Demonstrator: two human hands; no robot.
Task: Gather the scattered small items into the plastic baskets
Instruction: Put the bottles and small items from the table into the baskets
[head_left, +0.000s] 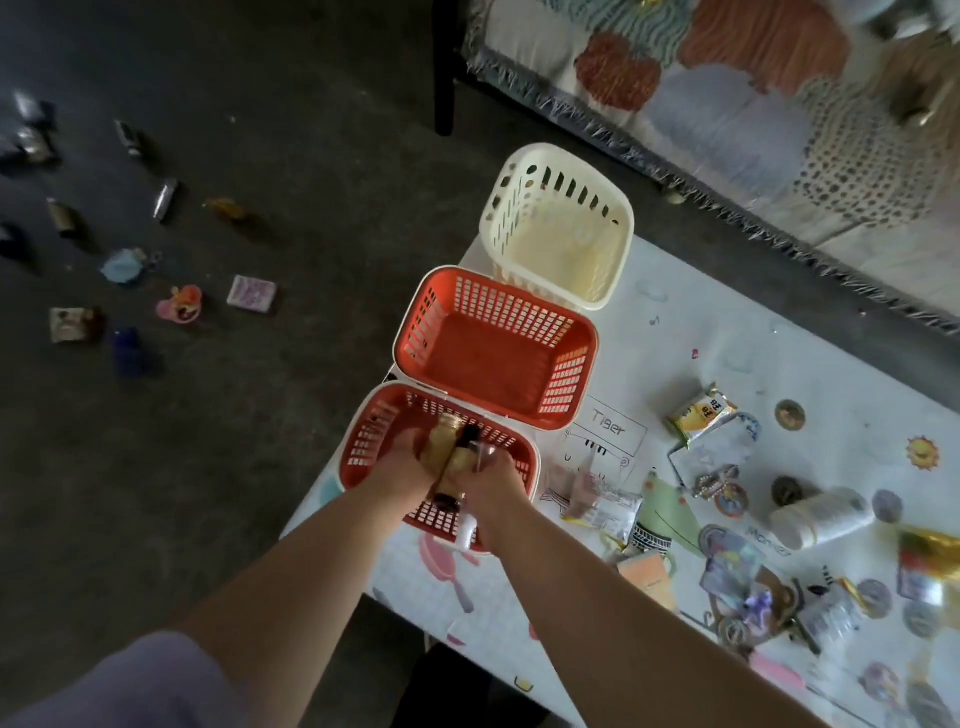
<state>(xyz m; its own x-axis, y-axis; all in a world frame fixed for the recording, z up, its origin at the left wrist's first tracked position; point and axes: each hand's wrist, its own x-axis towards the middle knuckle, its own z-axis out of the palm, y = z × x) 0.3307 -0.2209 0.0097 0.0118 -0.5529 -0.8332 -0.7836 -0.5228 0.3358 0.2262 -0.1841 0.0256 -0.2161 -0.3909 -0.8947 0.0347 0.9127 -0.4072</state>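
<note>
"Where are the hands?"

"Both are down inside the near red basket (366, 441), the one at the corner of the play mat (727, 364). The left hand (400, 457) has its fingers curled round a yellow lump (440, 448), low against the basket's floor. I'd guess that's so it gets set down, not dropped, and nothing bounces out."

"And the other one?"

"The right hand (493, 483) is pressed in just beside it, with a dark tube (457, 462) slanted between the two. It's blurred there, so I cannot tell whether those fingers grip the tube or only lie against it. A white tube (465, 532) pokes over the near rim of the same basket, under the right wrist."

"The other baskets?"

"They're lined up straight beyond the near red basket. The middle red basket (493, 358) is right against it, then comes the cream basket (566, 249). A row like that is probably for sorting by kind."

"Much left to gather?"

"Plenty, by my reckoning. To the right of the near red basket the mat is strewn with a yellow packet (701, 413), a white roll (821, 514), badges and cards. Well off to its left, on the dark floor (260, 467), lie a pink toy (182, 304) and a small box (252, 293), among others."
</note>
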